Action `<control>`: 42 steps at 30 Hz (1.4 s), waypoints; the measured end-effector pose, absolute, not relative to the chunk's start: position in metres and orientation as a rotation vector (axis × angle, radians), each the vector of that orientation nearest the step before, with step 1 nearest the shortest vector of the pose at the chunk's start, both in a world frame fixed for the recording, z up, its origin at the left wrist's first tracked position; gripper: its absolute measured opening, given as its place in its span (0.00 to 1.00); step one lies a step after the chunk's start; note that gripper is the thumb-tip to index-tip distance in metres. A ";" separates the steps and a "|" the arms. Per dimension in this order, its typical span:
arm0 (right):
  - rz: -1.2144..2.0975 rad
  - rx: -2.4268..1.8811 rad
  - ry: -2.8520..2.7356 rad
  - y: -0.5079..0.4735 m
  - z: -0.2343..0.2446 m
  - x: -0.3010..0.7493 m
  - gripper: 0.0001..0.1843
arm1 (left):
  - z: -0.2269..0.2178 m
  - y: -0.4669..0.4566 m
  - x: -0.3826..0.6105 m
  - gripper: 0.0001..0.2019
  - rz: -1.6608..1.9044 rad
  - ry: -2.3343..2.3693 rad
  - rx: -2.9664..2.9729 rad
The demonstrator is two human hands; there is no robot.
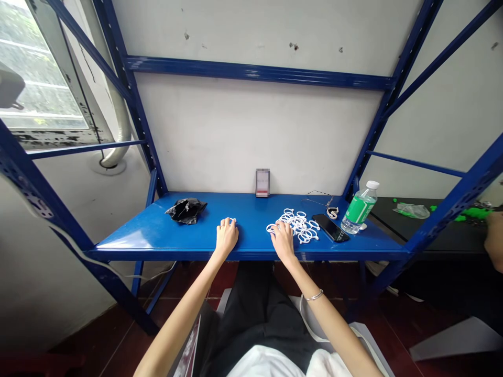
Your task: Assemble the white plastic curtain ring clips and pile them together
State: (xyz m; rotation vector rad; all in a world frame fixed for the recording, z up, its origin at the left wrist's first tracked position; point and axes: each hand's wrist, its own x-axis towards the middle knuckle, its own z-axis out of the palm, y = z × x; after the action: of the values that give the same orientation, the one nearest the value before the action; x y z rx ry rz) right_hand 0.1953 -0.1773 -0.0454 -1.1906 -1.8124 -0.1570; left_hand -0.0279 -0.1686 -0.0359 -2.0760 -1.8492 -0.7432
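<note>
My left hand [227, 234] rests on the blue shelf [157, 233], fingers curled over a small white ring that peeks out at its fingertips. My right hand [282, 238] lies at the near left edge of a pile of white plastic rings [299, 225], fingers bent onto the rings. Whether either hand actually grips a ring is hidden by the fingers.
A crumpled black bag [186, 210] lies at the left of the shelf. A small card box [262, 183] stands against the wall. A black phone [330, 227], glasses [320, 199] and a green-labelled water bottle [359, 208] sit at the right. Another person's hand [494, 241] shows at the far right.
</note>
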 end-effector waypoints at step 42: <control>1.095 -0.792 -1.611 -0.182 -0.037 0.204 0.11 | -0.025 -0.190 0.023 0.21 -1.963 -1.567 -3.131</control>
State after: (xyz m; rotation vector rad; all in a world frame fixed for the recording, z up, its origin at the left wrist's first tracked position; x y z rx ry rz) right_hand 0.2039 -0.1824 -0.0367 -0.7924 -1.6110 1.0952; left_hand 0.0227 -0.1900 -0.0254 -3.1312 -1.5667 -1.9632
